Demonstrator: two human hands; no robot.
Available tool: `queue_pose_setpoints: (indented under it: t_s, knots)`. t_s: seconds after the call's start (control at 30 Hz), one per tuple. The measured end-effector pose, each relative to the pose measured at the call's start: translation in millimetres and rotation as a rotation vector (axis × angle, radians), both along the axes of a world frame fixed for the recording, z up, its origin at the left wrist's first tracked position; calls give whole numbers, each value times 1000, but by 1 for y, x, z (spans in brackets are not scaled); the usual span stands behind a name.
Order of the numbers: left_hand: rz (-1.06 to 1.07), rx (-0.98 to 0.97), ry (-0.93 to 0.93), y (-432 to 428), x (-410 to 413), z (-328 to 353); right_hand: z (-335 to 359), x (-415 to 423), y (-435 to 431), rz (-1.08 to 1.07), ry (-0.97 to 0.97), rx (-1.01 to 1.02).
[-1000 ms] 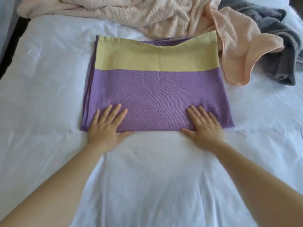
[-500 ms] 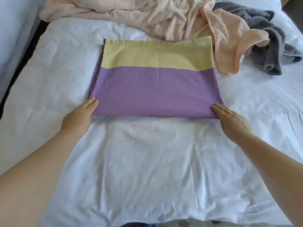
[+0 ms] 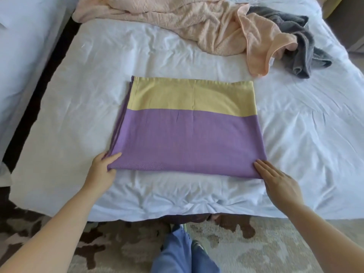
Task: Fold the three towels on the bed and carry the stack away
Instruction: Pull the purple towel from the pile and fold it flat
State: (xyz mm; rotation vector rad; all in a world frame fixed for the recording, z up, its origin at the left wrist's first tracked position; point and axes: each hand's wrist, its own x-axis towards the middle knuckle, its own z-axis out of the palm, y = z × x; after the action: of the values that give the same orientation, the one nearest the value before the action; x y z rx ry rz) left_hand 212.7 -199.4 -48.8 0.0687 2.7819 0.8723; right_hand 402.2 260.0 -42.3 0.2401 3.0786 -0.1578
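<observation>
White bed (image 3: pixel 78 107): one folded towel (image 3: pixel 189 138), two crumpled.

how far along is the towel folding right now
Partly done: the purple and yellow woven towel lies folded into a flat rectangle. In hand: the left hand pinches its near left corner and the right hand touches the near right corner. Left: the crumpled peach towel and grey towel, then stacking and carrying.

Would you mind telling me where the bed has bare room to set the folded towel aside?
Bare sheet lies left of the purple and yellow towel, out to the bed's left edge, and right of it below the grey towel. The far side is crowded by the peach towel and pink blanket.
</observation>
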Motion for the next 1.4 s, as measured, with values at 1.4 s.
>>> queue_pose_setpoints:
  t_s: [1.4]
  knots:
    - [-548,-113,416,192,58,-4,16,-50,-3,-601,-50,-636]
